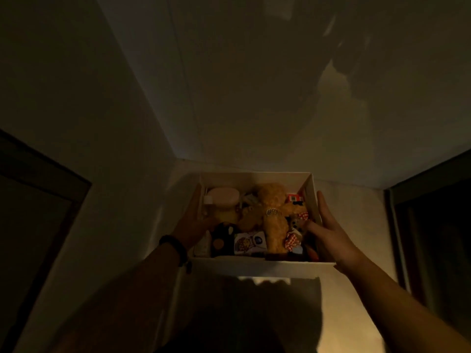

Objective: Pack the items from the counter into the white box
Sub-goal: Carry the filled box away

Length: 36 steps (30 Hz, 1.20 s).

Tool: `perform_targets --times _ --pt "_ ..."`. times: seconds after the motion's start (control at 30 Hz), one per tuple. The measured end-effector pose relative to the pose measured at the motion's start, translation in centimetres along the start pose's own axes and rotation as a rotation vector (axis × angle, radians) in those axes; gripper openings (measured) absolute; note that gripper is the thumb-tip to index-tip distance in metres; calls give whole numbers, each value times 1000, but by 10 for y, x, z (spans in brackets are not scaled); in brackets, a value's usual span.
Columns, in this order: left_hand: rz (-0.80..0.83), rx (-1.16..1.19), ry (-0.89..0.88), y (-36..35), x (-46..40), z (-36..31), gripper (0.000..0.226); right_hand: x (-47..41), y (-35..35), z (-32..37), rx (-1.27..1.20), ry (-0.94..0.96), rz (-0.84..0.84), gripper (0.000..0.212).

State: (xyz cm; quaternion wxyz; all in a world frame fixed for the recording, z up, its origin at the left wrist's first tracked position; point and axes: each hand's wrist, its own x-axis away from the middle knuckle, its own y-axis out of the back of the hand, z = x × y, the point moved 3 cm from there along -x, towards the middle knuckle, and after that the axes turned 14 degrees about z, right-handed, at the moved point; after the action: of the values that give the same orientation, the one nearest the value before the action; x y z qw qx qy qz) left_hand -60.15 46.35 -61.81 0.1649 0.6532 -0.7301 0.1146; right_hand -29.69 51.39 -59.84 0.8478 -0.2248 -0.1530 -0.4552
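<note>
Item: open white rectangular cardboard box, lidless, held between my two hands in front of me in a dim, warm-lit corner of pale walls.

Contents, packed full: golden-brown plush teddy bear lying across the middle; round pink-lidded jar at the far left; red-and-white checked bows on the right; small illustrated card near the front; other pieces too dark to identify.

Grip: my left hand lies along the left wall, fingers straight, thumb over the rim. My right hand clasps the right wall, fingers straight outside, thumb hooked inside. Dark wristband on the left wrist.
</note>
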Motion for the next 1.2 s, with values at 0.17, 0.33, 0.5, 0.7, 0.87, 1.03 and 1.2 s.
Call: perform_targets --times 0.17,0.33,0.5,0.7,0.87,1.03,1.2 --pt "49 29 -75 9 -74 45 91 -75 30 -46 -6 74 -29 90" --pt "99 1 -135 15 -129 62 107 -122 54 -67 50 185 -49 75" --pt "64 -34 -49 8 -160 88 94 -130 62 -81 165 188 -49 68" --pt "20 -114 -42 -4 -135 88 121 -116 51 -80 361 168 -125 71" --pt "119 -480 -98 -17 -83 108 129 -90 46 -96 760 178 -195 105" --pt "33 -464 -26 -24 -72 125 106 -77 51 -123 1101 38 -254 130" --pt "-104 -191 69 -30 -77 126 115 -83 48 -124 1096 -24 -344 122"
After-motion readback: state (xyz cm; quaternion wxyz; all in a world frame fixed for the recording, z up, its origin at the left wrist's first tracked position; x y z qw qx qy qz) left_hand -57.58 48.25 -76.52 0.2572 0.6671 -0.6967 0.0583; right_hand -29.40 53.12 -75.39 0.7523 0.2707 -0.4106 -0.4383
